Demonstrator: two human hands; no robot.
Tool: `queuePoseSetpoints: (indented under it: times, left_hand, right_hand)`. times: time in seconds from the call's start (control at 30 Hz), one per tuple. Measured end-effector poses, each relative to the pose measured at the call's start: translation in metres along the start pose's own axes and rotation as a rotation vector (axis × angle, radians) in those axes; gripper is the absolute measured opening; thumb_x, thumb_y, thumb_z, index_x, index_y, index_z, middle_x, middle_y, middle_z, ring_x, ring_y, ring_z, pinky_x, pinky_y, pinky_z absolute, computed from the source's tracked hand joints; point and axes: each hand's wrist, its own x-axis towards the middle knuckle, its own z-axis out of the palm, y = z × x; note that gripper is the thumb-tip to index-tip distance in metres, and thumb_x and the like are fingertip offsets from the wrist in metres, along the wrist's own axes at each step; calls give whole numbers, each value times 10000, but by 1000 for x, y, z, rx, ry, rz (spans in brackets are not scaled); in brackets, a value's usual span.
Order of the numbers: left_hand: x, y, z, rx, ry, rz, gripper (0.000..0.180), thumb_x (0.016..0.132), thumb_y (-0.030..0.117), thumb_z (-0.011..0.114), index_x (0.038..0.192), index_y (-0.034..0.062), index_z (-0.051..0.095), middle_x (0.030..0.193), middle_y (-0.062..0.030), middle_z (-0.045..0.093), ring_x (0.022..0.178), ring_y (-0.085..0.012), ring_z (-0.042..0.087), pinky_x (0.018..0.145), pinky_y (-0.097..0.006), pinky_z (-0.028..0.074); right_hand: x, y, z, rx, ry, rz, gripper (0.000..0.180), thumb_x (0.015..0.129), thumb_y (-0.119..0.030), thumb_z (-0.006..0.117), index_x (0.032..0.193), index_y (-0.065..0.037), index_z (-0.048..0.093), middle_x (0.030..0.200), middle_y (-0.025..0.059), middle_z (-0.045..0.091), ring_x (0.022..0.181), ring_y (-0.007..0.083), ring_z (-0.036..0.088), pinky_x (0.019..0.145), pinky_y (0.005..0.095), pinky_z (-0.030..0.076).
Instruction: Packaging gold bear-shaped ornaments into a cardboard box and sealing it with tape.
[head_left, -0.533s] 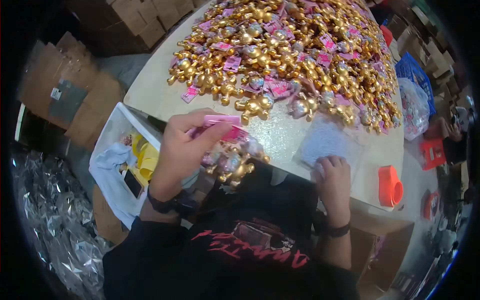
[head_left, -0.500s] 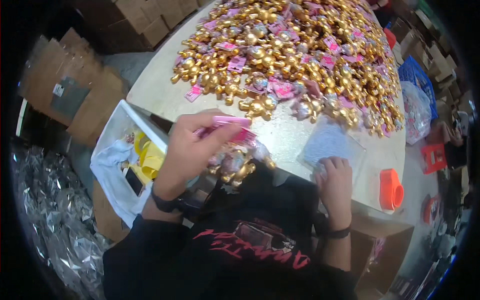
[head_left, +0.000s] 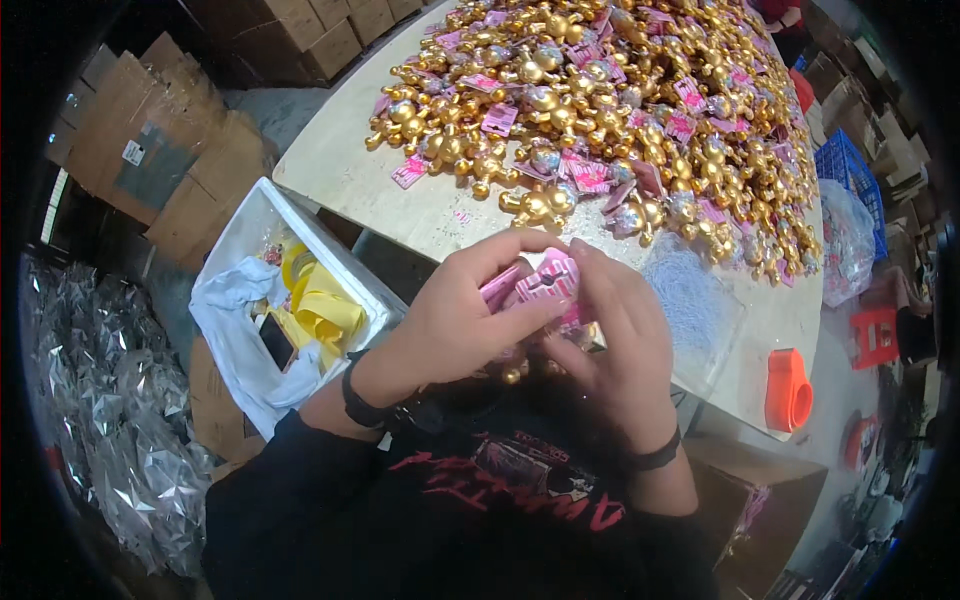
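My left hand (head_left: 455, 320) pinches a bunch of pink cards (head_left: 549, 282) between thumb and fingers, over the near edge of the table. Gold figurines (head_left: 512, 374) in clear wrapping hang under the cards, mostly hidden by my hands. My right hand (head_left: 637, 350) curls around the other side of the bunch, its fingertips at the cards and its thumb beneath them. Beyond both hands spreads a big heap of shiny gold figurines (head_left: 590, 120) with pink cards. Beside my right hand lie fine pale-blue strands (head_left: 690, 300) on a clear sheet or flat bag.
The pale table (head_left: 335, 155) carries an orange ring-shaped holder (head_left: 789, 391) at its right corner. A white foam box (head_left: 304, 246) with cloth, yellow strips and a phone-like dark object stands left. Silvery wrapped packs (head_left: 120, 420), cardboard (head_left: 170, 130) and a blue crate (head_left: 846, 165) surround the table.
My right hand has left the pale-blue strands and come over to the bunch in my left hand. The left hand has moved right, and the cards have turned. The view has shifted slightly.
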Motion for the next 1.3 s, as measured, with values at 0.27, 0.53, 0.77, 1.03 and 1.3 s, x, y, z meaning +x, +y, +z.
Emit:
queuePoseSetpoints:
  times: [0.27, 0.53, 0.77, 1.03, 1.3]
  left_hand:
    - [2, -33, -7, 9, -36, 26, 188, 970, 103, 702, 1110, 29, 601, 906, -36, 665, 722, -42, 613, 613, -223, 507]
    - [7, -21, -10, -91, -83, -82, 137, 1005, 122, 708, 967, 47, 599, 764, 12, 631, 657, -27, 594, 570, -211, 468]
    - [6, -33, -7, -219, 75, -93, 121, 1009, 101, 700, 959, 38, 611, 774, 8, 638, 669, -36, 587, 590, -207, 461]
    - [6, -35, 7, -260, 67, 69, 107, 984, 72, 732, 946, 21, 647, 882, -10, 669, 754, -25, 582, 652, -199, 456]
    - [12, -51, -13, -272, -107, 21, 521, 860, 146, 877, 1260, 49, 556, 1004, -8, 645, 871, -57, 615, 745, -220, 508]
  right_hand:
    - [8, -7, 0, -167, -62, -81, 685, 775, -209, 812, 1402, -26, 605, 1304, 153, 658, 1108, 344, 635, 961, 452, 533]
    - [0, 1, 9, -101, 92, -8, 738, 745, -394, 810, 1325, 24, 628, 1187, 156, 683, 1070, 362, 649, 904, 457, 545]
    - [1, 2, 15, -122, 210, 80, 753, 662, -416, 881, 1210, 40, 642, 1089, 173, 690, 971, 372, 669, 836, 443, 554]
    - [10, 6, 19, -114, 197, 100, 639, 687, -241, 904, 1195, 15, 613, 1017, 159, 668, 942, 359, 648, 797, 438, 537]
    - [8, 4, 18, -9, 125, 54, 581, 699, -184, 862, 1216, -32, 644, 1102, 156, 648, 1021, 362, 640, 841, 446, 540]
